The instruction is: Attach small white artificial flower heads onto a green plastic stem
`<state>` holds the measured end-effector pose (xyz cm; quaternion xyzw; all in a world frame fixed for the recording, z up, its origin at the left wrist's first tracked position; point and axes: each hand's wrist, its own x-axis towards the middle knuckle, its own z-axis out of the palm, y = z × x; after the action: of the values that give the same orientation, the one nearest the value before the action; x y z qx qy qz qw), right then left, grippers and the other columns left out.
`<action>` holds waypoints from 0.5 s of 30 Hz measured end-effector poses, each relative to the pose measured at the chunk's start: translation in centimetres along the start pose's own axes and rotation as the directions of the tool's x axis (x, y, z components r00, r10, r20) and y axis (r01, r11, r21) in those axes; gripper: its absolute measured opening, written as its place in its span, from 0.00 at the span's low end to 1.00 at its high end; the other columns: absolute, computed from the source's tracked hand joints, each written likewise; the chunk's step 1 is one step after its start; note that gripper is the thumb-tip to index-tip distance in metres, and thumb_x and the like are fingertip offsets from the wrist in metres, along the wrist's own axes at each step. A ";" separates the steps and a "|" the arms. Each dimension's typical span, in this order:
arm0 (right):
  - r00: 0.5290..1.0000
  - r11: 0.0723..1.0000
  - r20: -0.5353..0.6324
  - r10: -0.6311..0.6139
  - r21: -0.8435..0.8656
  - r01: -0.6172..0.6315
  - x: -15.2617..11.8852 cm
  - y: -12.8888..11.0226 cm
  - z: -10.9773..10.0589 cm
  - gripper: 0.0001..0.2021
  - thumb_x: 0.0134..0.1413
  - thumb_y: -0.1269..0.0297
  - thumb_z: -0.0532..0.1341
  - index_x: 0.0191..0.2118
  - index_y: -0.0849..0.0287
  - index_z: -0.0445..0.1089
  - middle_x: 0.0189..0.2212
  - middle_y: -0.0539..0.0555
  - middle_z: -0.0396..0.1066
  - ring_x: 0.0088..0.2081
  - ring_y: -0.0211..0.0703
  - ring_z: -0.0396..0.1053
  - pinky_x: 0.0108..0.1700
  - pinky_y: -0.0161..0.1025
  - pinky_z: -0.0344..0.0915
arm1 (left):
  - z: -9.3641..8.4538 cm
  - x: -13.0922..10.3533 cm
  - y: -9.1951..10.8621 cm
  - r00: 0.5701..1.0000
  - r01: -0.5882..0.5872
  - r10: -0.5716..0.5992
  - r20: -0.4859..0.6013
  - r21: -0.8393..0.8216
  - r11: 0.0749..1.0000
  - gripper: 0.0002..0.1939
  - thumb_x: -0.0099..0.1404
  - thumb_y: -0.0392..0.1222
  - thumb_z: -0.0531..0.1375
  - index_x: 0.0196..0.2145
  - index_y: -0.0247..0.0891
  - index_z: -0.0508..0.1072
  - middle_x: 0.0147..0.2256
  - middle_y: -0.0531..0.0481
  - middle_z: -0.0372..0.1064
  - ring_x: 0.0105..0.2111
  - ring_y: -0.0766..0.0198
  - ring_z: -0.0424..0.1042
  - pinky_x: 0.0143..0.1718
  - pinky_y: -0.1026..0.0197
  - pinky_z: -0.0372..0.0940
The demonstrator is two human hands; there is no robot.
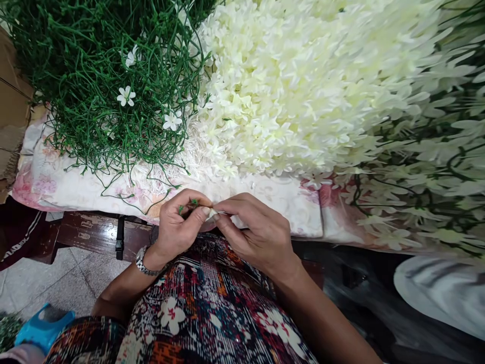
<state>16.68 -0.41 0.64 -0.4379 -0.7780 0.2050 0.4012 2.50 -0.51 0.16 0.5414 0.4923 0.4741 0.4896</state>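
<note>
Both hands meet above the table's front edge. My left hand (184, 217) pinches a green stem piece, its small green tips (194, 201) showing between thumb and fingers. Thumb and forefinger of my right hand (253, 227) are closed on a small whitish flower part (212, 214) that touches the left fingertips; its exact shape is partly hidden. Behind my left hand lies a heap of green plastic stems (113, 60) with a few white flowers on it. A large pile of pale cream flower petals (288, 96) lies behind my right hand.
A floral cloth (273, 205) covers the table. At the right are assembled white flowers on green stems (394, 202). Cardboard (13, 106) stands at the far left. Below are a dark wooden bench (91, 235), a blue plastic object (43, 328) and a white round object (439, 293).
</note>
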 end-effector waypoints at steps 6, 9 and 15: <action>0.994 0.990 -0.013 0.112 0.092 -0.110 -0.2 -0.1 -0.8 0.07 0.44 0.77 0.57 0.31 0.61 0.65 0.24 0.50 0.66 0.26 0.32 0.63 0.29 0.31 0.61 | -0.3 0.0 0.5 0.986 -0.065 0.052 0.157 0.080 0.995 0.10 0.61 0.39 0.49 0.33 0.34 0.70 0.28 0.49 0.67 0.28 0.69 0.65 0.30 0.66 0.61; 0.985 0.975 0.026 0.169 0.144 -0.171 -0.2 -0.3 -1.5 0.06 0.44 0.76 0.57 0.30 0.60 0.65 0.24 0.48 0.66 0.26 0.29 0.63 0.28 0.29 0.60 | -0.2 0.0 0.5 0.971 -0.191 0.161 0.178 0.166 0.968 0.09 0.60 0.34 0.51 0.34 0.34 0.70 0.29 0.48 0.67 0.30 0.69 0.66 0.32 0.65 0.61; 0.977 0.955 0.101 0.186 0.215 -0.204 0.1 -0.7 -2.6 0.05 0.45 0.76 0.57 0.28 0.60 0.65 0.23 0.47 0.66 0.25 0.29 0.63 0.27 0.29 0.59 | 0.1 -0.3 0.1 0.943 -0.305 0.255 0.216 0.246 0.920 0.11 0.57 0.29 0.52 0.37 0.33 0.70 0.24 0.50 0.65 0.25 0.71 0.64 0.26 0.66 0.61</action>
<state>18.37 -0.72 2.68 -0.4559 -0.7181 0.3474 0.3946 2.54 -0.79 0.20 0.7100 0.4245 0.4153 0.3785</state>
